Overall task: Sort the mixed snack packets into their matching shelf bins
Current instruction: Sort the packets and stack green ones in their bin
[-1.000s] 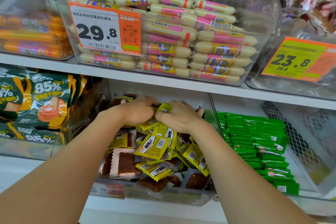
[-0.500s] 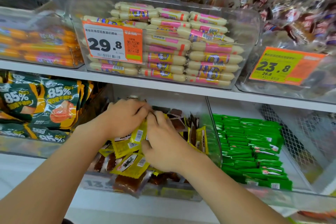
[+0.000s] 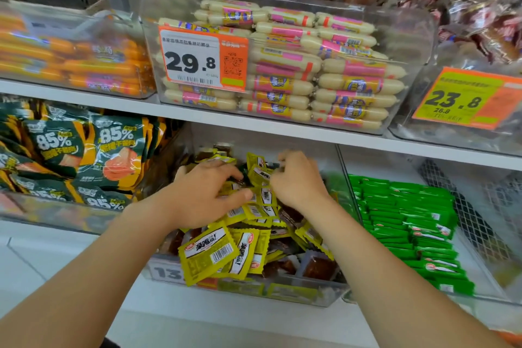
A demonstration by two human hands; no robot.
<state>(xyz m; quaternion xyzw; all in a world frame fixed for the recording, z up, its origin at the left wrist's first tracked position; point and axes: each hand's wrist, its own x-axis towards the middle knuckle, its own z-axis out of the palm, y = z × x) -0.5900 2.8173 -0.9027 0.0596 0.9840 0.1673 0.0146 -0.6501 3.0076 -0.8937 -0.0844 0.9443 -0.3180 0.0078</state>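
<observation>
Compared with the frame before, the hands have been drawn apart. They were pressed together over the pile, and now a small gap filled with packets is seen between them, while the right hand has been moved deeper into the bin.

Far to the left of the left hand, dark green pouches [image 3: 56, 155] printed with "85%" are stacked in their own clear bin, and above them orange sausages [image 3: 70, 65] are laid on the upper shelf. The left hand [image 3: 206, 195] is laid palm down on the yellow packets [image 3: 209, 254], with the fingers nearly straight and the thumb stretched toward the right hand; nothing is seen to be gripped by it. Under and in front of both hands the mixed bin [image 3: 282, 291] is filled with yellow packets heaped over brown packets [image 3: 319, 265], which are seen mostly at its front right corner. Above the hands a price tag "29.8" [image 3: 203, 61] is fixed on a clear box of pale sausages [image 3: 339, 79] with pink labels. The right hand [image 3: 296, 181] is held just beside the left, its fingers curled down at an upright yellow packet [image 3: 261, 175]; because of blur it cannot be told whether this packet is pinched. To the right of the right hand, behind a clear wall, green packets [image 3: 409, 220] are arranged in neat rows, and above them a tag "23.8" [image 3: 463, 99] is hung.
</observation>
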